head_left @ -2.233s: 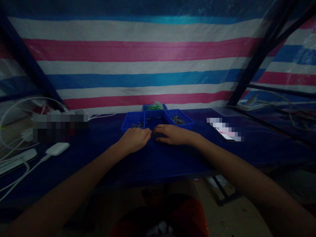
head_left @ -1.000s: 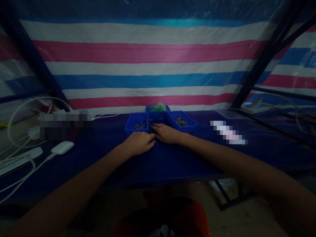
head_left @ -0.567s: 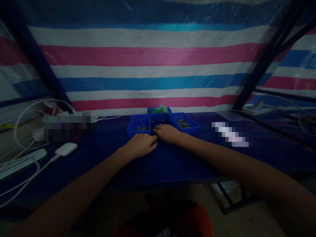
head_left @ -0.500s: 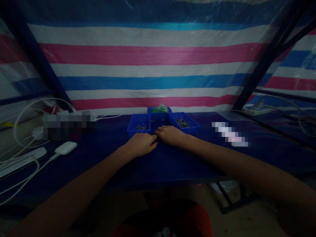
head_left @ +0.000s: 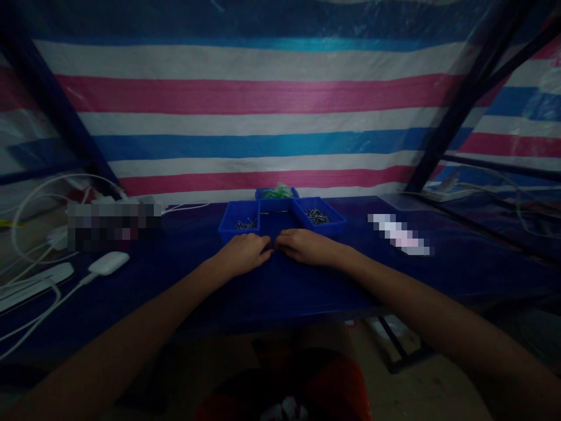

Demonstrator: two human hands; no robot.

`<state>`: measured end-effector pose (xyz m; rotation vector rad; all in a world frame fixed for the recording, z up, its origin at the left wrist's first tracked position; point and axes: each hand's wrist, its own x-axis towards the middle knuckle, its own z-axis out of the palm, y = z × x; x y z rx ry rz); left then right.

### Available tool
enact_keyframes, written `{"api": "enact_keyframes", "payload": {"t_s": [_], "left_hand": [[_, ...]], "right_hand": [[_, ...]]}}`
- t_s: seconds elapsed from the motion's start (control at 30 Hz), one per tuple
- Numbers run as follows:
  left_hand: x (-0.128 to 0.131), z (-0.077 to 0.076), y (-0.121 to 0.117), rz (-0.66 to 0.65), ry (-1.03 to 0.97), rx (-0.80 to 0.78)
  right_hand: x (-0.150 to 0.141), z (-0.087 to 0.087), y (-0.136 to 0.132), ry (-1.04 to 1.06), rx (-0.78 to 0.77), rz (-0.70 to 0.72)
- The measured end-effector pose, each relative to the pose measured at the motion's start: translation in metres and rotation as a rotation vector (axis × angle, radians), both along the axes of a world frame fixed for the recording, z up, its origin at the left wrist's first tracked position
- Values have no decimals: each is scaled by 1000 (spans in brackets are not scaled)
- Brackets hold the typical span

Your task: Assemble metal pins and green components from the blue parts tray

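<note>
My left hand (head_left: 245, 252) rests low over the table, in front of the left blue bin (head_left: 239, 209), its fingers bent and thumb close to the forefinger. Facing it, my right hand (head_left: 309, 245) has curled fingers and sits before the right blue bin (head_left: 336, 217). A narrow gap separates the two sets of fingertips. Anything pinched in either hand is too small or hidden to name. Thin metal pieces (head_left: 246, 224) lie in the left bin, and a fuller heap of metal pieces (head_left: 317, 216) fills part of the right one.
Behind stands another blue bin (head_left: 276, 204) holding green items in a clear bag (head_left: 280, 190). At left on the blue table (head_left: 280, 298) are a white adapter (head_left: 108, 263), cables and a blurred cluster. A blurred pale object (head_left: 400, 235) lies right. Striped sheeting (head_left: 272, 96) hangs behind.
My hands have drawn slightly apart; the fingertips were together before. The whole view has shifted a little, so the bins sit further left in the picture.
</note>
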<state>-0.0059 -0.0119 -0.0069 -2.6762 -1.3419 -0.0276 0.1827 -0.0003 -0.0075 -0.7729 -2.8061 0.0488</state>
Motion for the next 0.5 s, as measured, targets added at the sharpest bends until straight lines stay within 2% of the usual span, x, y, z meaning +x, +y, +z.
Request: {"api": "enact_keyframes", "payload": {"t_s": [0.27, 0.5], "left_hand": [[0, 1, 0, -86, -2, -10], [1, 3, -2, -76, 4, -4]], "right_hand": [[5, 7, -1, 50, -50, 50], [7, 11, -1, 76, -35, 42]]}}
